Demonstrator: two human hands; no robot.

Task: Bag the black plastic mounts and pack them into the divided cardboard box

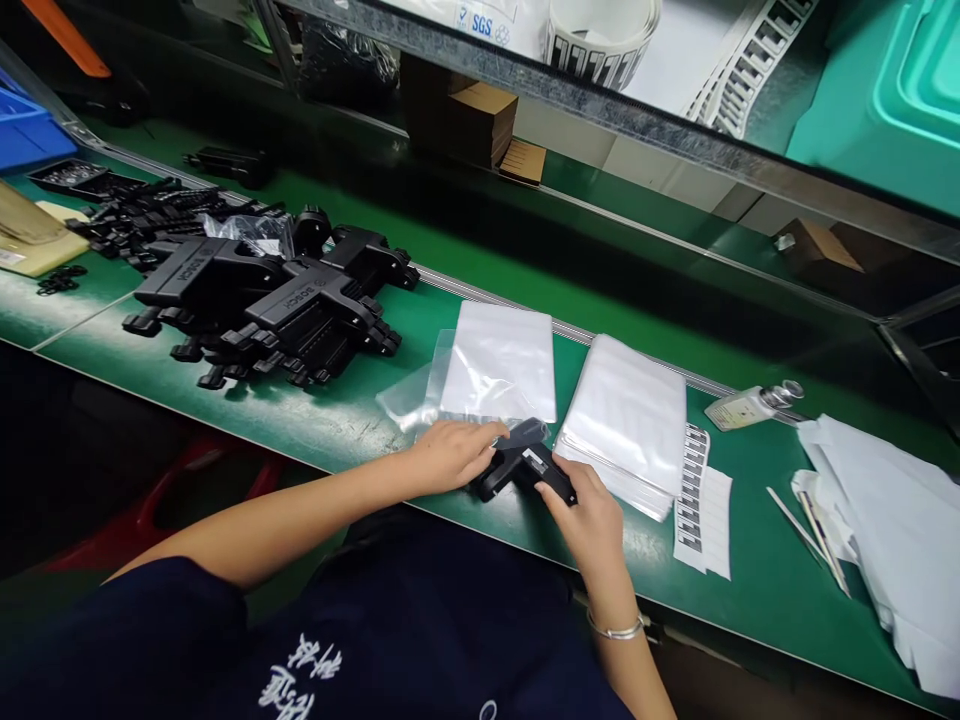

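Note:
A black plastic part (517, 465) with a white label lies on the green table (345, 425) near its front edge. My left hand (452, 453) rests curled on its left side, fingers closed over it. My right hand (589, 515) grips its right end from below. Just behind the part lies a clear plastic bag (499, 360), partly under my left fingers. To its right sits a stack of white plastic bags (630, 420).
A pile of black Bosch-marked plastic parts (262, 295) fills the left of the table. A label sheet (701, 500), a small bottle (750, 405), thin sticks (806, 525) and white paper sheets (892, 530) lie at the right. Cardboard boxes (469, 120) stand behind.

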